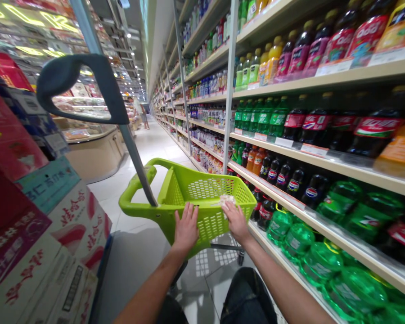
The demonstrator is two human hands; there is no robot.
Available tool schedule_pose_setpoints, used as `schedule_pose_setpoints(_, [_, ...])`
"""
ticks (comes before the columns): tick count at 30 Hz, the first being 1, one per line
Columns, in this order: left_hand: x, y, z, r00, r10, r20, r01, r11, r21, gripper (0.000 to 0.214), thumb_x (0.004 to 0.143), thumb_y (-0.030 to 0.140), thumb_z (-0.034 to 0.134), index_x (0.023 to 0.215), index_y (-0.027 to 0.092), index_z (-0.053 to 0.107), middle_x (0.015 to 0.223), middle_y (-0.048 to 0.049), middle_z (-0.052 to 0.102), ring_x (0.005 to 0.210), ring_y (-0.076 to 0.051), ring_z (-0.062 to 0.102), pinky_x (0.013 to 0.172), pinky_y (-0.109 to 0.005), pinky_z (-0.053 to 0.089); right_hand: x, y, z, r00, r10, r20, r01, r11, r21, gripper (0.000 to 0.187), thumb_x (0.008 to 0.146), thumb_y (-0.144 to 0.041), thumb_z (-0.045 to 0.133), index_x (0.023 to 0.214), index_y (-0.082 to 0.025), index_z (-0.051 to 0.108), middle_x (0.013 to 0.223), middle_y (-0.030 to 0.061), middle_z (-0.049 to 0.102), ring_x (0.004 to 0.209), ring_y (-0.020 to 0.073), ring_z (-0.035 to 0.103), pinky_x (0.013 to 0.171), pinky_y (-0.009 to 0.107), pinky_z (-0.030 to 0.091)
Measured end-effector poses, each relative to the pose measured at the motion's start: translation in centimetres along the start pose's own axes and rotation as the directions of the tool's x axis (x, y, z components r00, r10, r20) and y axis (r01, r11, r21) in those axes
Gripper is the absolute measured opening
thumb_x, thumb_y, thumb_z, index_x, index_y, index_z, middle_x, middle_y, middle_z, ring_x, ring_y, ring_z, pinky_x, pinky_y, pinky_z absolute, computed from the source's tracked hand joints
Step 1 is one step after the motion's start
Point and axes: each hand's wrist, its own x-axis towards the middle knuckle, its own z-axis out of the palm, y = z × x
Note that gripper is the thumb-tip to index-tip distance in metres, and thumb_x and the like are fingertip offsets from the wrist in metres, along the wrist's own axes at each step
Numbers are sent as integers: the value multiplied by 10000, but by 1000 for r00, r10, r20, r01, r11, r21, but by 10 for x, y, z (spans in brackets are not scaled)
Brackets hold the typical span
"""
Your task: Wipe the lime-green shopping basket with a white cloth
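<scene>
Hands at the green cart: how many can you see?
2: the left hand on the cart's near rim; the right hand farther right, touching a pale wad. No others show.

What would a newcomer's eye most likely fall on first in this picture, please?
Probably the lime-green basket in the middle, with the left hand on its near rim and the right hand at a pale, crumpled wad there. Next might come the shelves of colourful drink bottles filling the right side, then the large dark handle at upper left.
</scene>
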Motion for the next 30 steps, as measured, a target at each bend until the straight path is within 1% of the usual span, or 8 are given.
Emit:
schedule_pose_setpoints(6, [-2,2,3,1000,3,5,-3,1000,16,657,696,217,407,1335,142,271,1423,-88,232,1329,-233,73,1024,-552,135,5,18,-12,954,297,-40,-299,952,-70,500,739,-18,318,1171,-158,527,1286,117,459,1217,218,367,984,442,231])
schedule_pose_setpoints(12, [-3,0,1,1000,17,9,-17,999,33,652,711,231,402,1339,139,255,1435,-83,195,1332,-229,52,1021,-558,139,-1,-24,3,998,-63,-29,65,994,87,541,739,-13,317,1207,-222,490,1331,46,415,1261,174,300,1010,400,222])
schedule_pose_setpoints(17, [-7,-12,-6,1000,10,-22,-9,998,55,648,713,191,372,1345,127,241,1437,-66,183,1333,-227,58,1023,-567,136,2,-3,-1,973,207,-105,-200,977,72,553,701,3,293,1167,-176,530,1277,95,473,1207,218,383,984,466,250])
schedule_pose_setpoints(19, [-6,-12,-8,1000,-13,-18,14,999,51,640,711,183,371,1337,108,262,1429,-80,202,1330,-240,74,1023,-571,127,6,-12,0,970,208,-124,-197,976,96,559,689,9,288,1161,-162,534,1262,103,487,1195,213,398,979,454,265])
schedule_pose_setpoints(22, [-5,-7,-10,1000,-15,8,15,1000,13,619,712,180,372,1320,93,298,1417,-91,231,1323,-247,119,1022,-575,120,9,-53,9,992,-52,-117,72,983,169,552,705,3,305,1177,-187,519,1280,76,473,1221,177,365,992,400,267])
schedule_pose_setpoints(25, [-9,-11,-13,999,26,-26,-27,998,-48,591,718,166,368,1304,103,331,1403,-81,270,1312,-224,176,1040,-536,118,10,-82,15,961,-253,-114,271,943,192,527,730,-15,335,1188,-212,503,1291,63,462,1241,165,336,1011,404,233])
schedule_pose_setpoints(27, [-17,-26,-18,994,25,-110,-32,997,-71,568,727,162,372,1293,115,356,1394,-80,296,1304,-211,207,1060,-492,95,10,-76,14,973,-204,-106,221,959,180,536,729,-3,325,1190,-212,500,1289,70,464,1229,169,356,1011,425,222])
schedule_pose_setpoints(30, [-32,-61,-29,941,-119,-316,104,992,-65,539,753,180,374,1287,110,358,1387,-108,308,1300,-217,221,1070,-467,47,14,-51,12,992,41,-119,-21,985,170,545,719,13,294,1186,-171,505,1272,103,477,1203,193,394,990,438,245])
